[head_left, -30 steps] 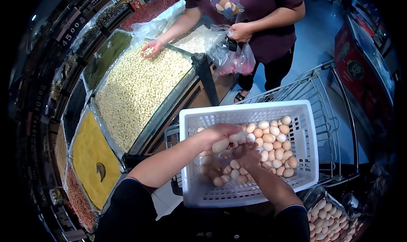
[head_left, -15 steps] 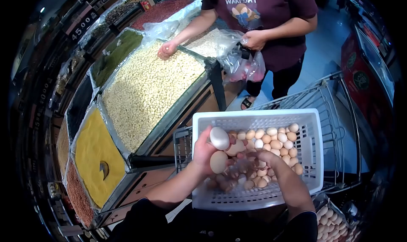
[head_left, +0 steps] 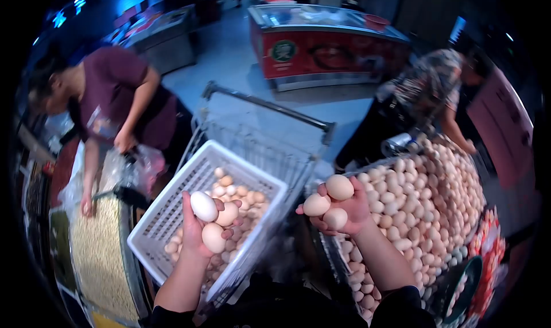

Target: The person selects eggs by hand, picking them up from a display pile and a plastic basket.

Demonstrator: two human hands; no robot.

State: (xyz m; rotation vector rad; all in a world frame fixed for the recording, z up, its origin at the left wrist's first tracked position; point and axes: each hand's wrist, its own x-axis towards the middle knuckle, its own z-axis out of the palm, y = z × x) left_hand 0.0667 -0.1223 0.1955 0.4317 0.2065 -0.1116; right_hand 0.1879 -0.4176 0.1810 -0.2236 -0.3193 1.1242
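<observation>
My left hand (head_left: 194, 239) is curled around three eggs, one white egg (head_left: 203, 206) and two light-brown ones. It is held above the white plastic basket (head_left: 244, 170), which has more eggs (head_left: 244, 195) lying in it. Three light-brown eggs (head_left: 340, 187) rest in my right hand (head_left: 359, 213), palm up with its fingers bent around them. That hand is over the near left edge of a large heap of eggs (head_left: 410, 213).
The basket sits on a metal shopping cart (head_left: 270, 109). A person in a maroon shirt (head_left: 115, 92) reaches into a grain bin (head_left: 103, 253) at left. Another person (head_left: 427, 84) bends over the heap's far side. Behind stands a red freezer (head_left: 333, 49).
The view has swung right, bringing the egg heap to the front. My right hand has left the basket and now holds three eggs over the heap. My left hand keeps its eggs.
</observation>
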